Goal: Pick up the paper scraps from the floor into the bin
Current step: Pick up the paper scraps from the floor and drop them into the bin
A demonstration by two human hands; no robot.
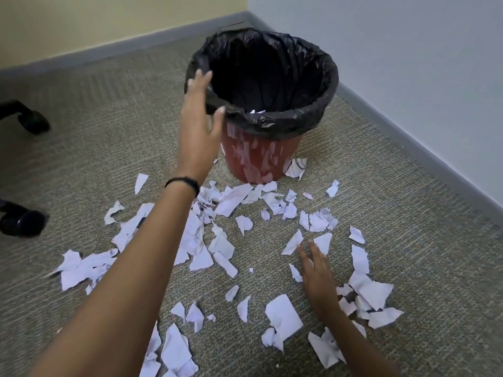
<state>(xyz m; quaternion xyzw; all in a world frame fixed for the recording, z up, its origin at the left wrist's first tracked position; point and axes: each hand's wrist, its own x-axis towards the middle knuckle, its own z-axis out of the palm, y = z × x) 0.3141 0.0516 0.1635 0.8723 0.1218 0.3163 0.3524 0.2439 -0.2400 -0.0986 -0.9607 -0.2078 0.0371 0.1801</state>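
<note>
The bin mouth gapes unobstructed; scraps litter the carpet before it; chair casters stand far left.

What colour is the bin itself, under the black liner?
Red. The bin shows best in the head view, below the folded-over edge of the liner.

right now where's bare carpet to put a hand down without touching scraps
Bare carpet lies between the bin and the chair castors, and right of the bin along the baseboard. In front of the bin, paper scraps crowd the carpet.
</note>
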